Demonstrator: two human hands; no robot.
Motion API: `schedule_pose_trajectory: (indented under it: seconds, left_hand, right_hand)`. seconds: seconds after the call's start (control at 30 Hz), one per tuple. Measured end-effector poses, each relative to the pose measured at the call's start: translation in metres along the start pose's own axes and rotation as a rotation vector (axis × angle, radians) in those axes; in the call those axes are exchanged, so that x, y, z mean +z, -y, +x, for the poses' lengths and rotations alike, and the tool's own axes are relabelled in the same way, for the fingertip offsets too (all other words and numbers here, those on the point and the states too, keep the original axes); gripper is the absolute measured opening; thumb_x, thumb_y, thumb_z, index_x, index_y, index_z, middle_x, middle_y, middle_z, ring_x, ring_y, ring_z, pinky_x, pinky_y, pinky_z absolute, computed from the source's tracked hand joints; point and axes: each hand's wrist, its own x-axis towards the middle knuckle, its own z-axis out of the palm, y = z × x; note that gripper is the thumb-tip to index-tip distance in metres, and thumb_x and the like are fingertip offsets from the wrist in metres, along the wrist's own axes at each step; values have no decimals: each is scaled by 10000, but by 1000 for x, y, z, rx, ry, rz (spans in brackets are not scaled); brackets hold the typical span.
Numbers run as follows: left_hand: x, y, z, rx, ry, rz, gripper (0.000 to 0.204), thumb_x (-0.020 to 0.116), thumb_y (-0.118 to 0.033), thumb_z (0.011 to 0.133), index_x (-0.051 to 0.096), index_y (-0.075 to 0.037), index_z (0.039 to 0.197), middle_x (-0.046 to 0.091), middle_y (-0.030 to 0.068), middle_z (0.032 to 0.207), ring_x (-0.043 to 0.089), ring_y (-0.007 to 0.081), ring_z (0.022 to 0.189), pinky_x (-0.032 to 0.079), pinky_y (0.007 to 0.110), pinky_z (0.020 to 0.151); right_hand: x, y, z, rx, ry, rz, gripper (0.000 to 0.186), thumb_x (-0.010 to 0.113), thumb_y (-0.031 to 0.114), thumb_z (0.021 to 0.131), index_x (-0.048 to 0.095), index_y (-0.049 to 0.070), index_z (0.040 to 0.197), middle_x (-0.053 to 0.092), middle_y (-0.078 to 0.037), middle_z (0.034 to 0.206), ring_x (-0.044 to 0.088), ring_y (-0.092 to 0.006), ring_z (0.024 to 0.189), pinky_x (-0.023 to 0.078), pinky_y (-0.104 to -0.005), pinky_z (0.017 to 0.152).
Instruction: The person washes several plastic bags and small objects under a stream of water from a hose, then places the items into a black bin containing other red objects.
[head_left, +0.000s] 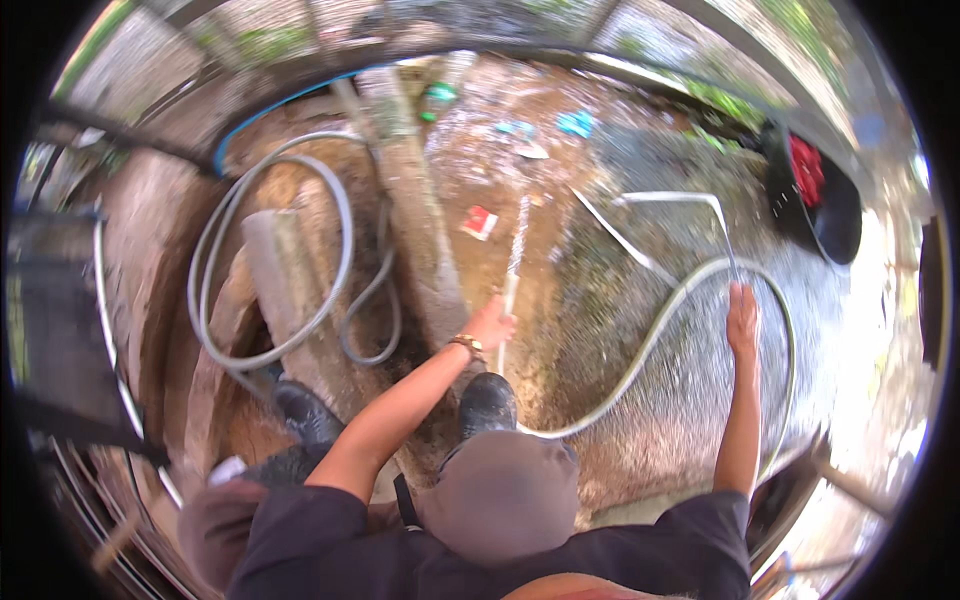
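My left hand (490, 325) is closed around the pale end of a hose (509, 290), above my right boot (487, 405). A white stream of water (520, 225) shoots forward from it onto the wet brown ground. To the right, my outstretched right hand (742, 318) is closed on a thin, pale, bent strip (725, 228); blur hides whether this is a rod or a flat tube. A second pale length (625, 240) lies slantwise nearby, and I cannot tell whether the two join. Past my right hand loops a thicker grey hose (650, 345).
A coiled grey hose (345, 215) hangs over concrete blocks (275, 255) at left. A long concrete curb (415, 190) runs forward beside the wet floor. Litter includes a red-and-white packet (479, 222), blue scraps (575, 123) and a green-marked bottle (440, 95). A black tub (840, 225) holds red cloth (806, 170).
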Motion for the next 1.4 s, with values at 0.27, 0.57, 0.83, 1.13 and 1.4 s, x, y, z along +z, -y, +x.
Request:
schedule_pose_trajectory:
  seconds: [0.27, 0.57, 0.83, 1.13, 1.4]
  left_hand:
    - [1, -15, -17, 13, -176, 385, 235, 526, -175, 840, 413, 12, 926, 634, 133, 706, 641, 223, 625, 500, 361, 602]
    - [-4, -6, -34, -36, -190, 120, 339, 514, -183, 883, 430, -6, 1159, 597, 71, 731, 597, 151, 631, 494, 313, 578]
    - [8, -30, -38, 24, -80, -61, 268, 527, -131, 886, 446, 6, 1101, 578, 46, 716, 582, 121, 627, 482, 286, 582]
    - [-1, -6, -34, 72, -87, -47, 203, 510, -113, 898, 466, -2, 1062, 583, 63, 707, 587, 134, 625, 490, 285, 605]
    - [-6, -27, -30, 47, -74, 22, 221, 533, -116, 876, 496, 6, 1056, 600, 67, 666, 616, 147, 590, 492, 288, 564]
  right_hand:
    - [101, 161, 16, -165, 310, 563, 410, 410, 333, 960, 598, -31, 979, 625, -192, 867, 589, -281, 790, 451, -344, 728]
    - [90, 293, 89, -223, 70, 560, 456, 372, 364, 946, 515, -24, 753, 526, -274, 712, 494, -464, 708, 354, -506, 607]
    - [209, 270, 109, -156, 332, 485, 218, 416, 151, 839, 585, 26, 897, 599, -204, 813, 598, -343, 740, 470, -453, 646]
    - [209, 175, -74, 681, 106, 756, 579, 360, 463, 938, 585, -19, 709, 539, -123, 583, 508, -213, 540, 400, -405, 537]
    - [89, 57, -111, 650, -501, 567, 111, 615, 90, 702, 553, 22, 640, 549, -63, 553, 490, -156, 465, 402, -330, 471]
